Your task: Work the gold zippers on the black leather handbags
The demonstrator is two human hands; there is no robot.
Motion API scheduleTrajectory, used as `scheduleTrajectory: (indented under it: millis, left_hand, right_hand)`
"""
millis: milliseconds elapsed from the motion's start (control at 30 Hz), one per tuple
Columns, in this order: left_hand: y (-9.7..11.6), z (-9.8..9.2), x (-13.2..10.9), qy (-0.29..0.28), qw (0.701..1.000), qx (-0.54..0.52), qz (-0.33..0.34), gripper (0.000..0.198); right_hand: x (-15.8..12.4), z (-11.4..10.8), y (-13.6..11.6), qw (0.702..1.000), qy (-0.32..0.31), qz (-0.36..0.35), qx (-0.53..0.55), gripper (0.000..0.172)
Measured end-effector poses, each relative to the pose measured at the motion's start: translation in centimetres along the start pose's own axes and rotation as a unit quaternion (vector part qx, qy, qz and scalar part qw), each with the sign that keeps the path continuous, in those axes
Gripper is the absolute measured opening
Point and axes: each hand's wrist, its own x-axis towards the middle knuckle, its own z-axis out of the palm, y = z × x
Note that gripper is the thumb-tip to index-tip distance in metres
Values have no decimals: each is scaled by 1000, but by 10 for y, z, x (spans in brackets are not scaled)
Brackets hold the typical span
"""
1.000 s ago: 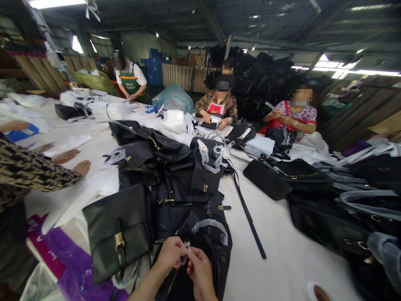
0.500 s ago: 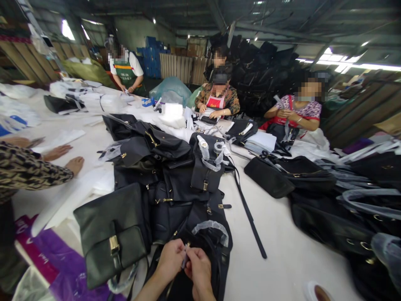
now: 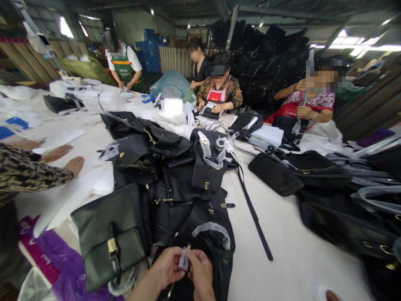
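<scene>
My left hand (image 3: 166, 267) and my right hand (image 3: 200, 272) meet at the bottom middle of the view. Both pinch a small pale strip of wrapping (image 3: 184, 259) between thumb and fingers. They hover over a black handbag (image 3: 200, 238) whose handle (image 3: 211, 229) is wrapped in clear plastic. To the left of my hands lies a dark green bag (image 3: 108, 234) with a gold clasp (image 3: 112, 246). A heap of black bags (image 3: 166, 171) spreads beyond my hands.
A long black strap (image 3: 253, 215) lies on the white table (image 3: 282, 251) to the right. More black bags (image 3: 338, 200) pile at the right. Another person's patterned sleeve (image 3: 28, 173) and hands rest at the left. Several workers sit along the far side. A purple bag (image 3: 62, 267) lies bottom left.
My hands have dropped slightly lower in the view and still pinch the pale strip. The view has tilted a little. The worker at the right has raised a hand.
</scene>
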Motion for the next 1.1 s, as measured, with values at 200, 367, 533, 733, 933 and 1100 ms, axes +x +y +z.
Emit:
scheduleTrajectory:
  millis: [200,367,533,733,933,1100]
  left_hand:
    - [-9,-1,4,-18,999,-47,6,32]
    - [-16,-1,8,-4,999,-34,16,41]
    - [-19,-1,8,-10,999,-19,37,39]
    - [-16,-3,11,4,1000,-17,1,37]
    - [-16,0,7,14,1000,3,10,37]
    - [-20,8,3,66,993,58,81,29]
  right_hand:
    - [-3,-4,-5,998,-34,41,-17,47]
    - [-6,-6,-5,999,-27,36,-18,42]
    - [-2,-3,2,999,-2,27,-21,41]
    - [-6,-3,2,999,-12,2,-42,45]
    - [-10,-1,-3,999,-12,-16,-49,47]
    - [-10,-3,-5,998,-12,39,-46,52]
